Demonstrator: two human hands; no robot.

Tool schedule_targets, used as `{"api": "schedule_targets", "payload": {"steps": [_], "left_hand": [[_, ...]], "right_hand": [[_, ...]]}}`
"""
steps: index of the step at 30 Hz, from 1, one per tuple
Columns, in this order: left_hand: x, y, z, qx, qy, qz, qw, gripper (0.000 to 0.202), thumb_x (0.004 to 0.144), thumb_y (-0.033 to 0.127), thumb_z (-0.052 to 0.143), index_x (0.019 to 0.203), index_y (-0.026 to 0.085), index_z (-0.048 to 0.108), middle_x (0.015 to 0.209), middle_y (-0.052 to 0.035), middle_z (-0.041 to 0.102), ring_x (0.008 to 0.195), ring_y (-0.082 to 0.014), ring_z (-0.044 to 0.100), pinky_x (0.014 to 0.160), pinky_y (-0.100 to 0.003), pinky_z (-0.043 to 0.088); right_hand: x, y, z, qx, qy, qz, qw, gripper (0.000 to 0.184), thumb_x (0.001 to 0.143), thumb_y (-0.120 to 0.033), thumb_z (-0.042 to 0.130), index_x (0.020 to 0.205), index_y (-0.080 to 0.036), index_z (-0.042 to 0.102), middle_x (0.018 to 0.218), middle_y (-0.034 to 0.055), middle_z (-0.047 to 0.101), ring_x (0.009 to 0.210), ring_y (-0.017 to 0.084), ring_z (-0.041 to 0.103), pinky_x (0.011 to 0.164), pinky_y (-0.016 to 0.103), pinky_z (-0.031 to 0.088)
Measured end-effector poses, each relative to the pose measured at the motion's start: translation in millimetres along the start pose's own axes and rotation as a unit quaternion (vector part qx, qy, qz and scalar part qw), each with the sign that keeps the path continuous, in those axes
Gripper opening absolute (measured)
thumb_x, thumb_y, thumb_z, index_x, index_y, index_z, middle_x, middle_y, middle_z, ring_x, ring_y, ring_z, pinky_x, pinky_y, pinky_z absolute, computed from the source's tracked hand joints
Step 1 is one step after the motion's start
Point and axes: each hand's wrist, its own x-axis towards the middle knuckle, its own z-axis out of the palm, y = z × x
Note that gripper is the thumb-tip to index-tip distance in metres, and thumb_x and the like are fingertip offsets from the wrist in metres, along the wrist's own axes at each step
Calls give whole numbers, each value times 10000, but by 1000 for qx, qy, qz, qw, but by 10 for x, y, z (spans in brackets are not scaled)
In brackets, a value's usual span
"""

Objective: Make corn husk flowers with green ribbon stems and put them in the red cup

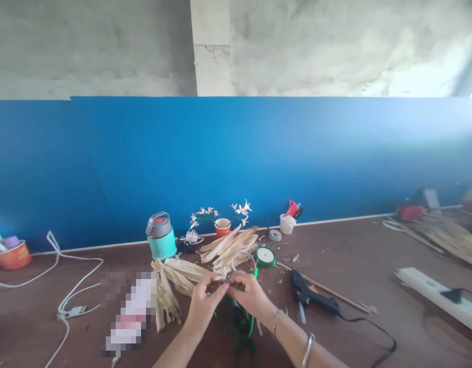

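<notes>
My left hand (208, 297) and my right hand (248, 292) meet at the fingertips over the table, both closed in a pinch. Between them shows a small pale piece of corn husk (220, 279), mostly hidden by the fingers. A strip of green tape (252, 324) hangs in a loop by my right hand. Just beyond lies the green tape roll (265, 256). Dried corn husks (170, 286) spread to the left of my hands, and more husks (224, 248) lie behind them.
A paper cup (222, 228) holds husk flowers at the back, beside a turquoise flask (161, 240). To the right are a glue gun (312, 296), a thin stick (335, 293) and a power strip (443, 299). White cables (63, 301) and a blurred-out object (130, 317) lie left.
</notes>
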Motion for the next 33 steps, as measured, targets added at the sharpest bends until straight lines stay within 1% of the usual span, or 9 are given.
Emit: {"api": "schedule_targets", "payload": {"steps": [3,8,13,16,21,24,26,29,33], "left_hand": [[-4,16,1,-1,-8,4,1000,244,678,409,661,714,169,635,757,-35,634,755,-207,588,677,-270,464],[-8,18,-3,1,-9,13,1000,251,705,420,631,668,172,609,714,-20,598,701,-181,546,663,-254,442],[-25,1,15,-5,-9,12,1000,218,693,388,645,724,174,622,722,-15,597,709,-181,553,663,-251,450],[-31,-8,16,-11,-5,11,1000,200,689,367,657,702,171,620,720,-14,603,705,-177,558,659,-250,451],[-22,-8,3,-21,15,19,999,196,724,371,631,721,176,612,710,-9,596,716,-174,550,687,-260,447],[-18,2,6,-21,10,25,999,192,695,362,666,683,173,631,702,-12,603,712,-180,555,691,-262,447],[-19,1,6,-21,10,24,999,199,684,363,679,655,170,641,703,-15,613,721,-187,563,702,-264,446],[-12,-24,-15,-27,29,7,999,231,711,395,656,722,164,668,730,-26,650,739,-200,588,706,-275,453],[14,-58,-53,-43,55,-21,997,310,735,442,627,829,151,680,782,-51,703,791,-228,624,723,-295,466]], "right_hand": [[-14,-12,6,-10,5,-8,1000,113,715,-213,629,619,-154,642,681,19,601,693,164,556,668,268,446],[-18,-30,3,-21,3,-14,1000,86,716,-202,640,644,-163,665,692,24,627,721,173,576,689,272,452],[-20,-19,6,-30,3,-15,999,71,703,-172,647,635,-154,659,695,23,636,705,169,585,667,263,454],[-21,-19,5,-41,4,-16,999,84,704,-176,652,624,-151,661,677,25,633,687,171,584,640,261,451],[-31,-58,10,-56,-9,-35,998,93,731,-197,654,653,-155,684,701,37,667,712,171,608,674,261,465],[-39,-99,26,-74,-11,-46,996,132,742,-183,640,619,-157,680,682,37,669,688,163,606,652,251,468],[-31,-119,12,-93,-13,-51,994,116,731,-162,646,622,-169,686,677,25,675,691,160,610,656,241,470],[22,-103,-111,-134,1,-45,990,108,740,-138,623,697,-186,709,727,20,701,745,166,623,715,244,466],[127,28,-440,-224,79,4,971,218,808,-120,492,838,-135,708,857,106,698,847,231,601,801,342,435]]}}
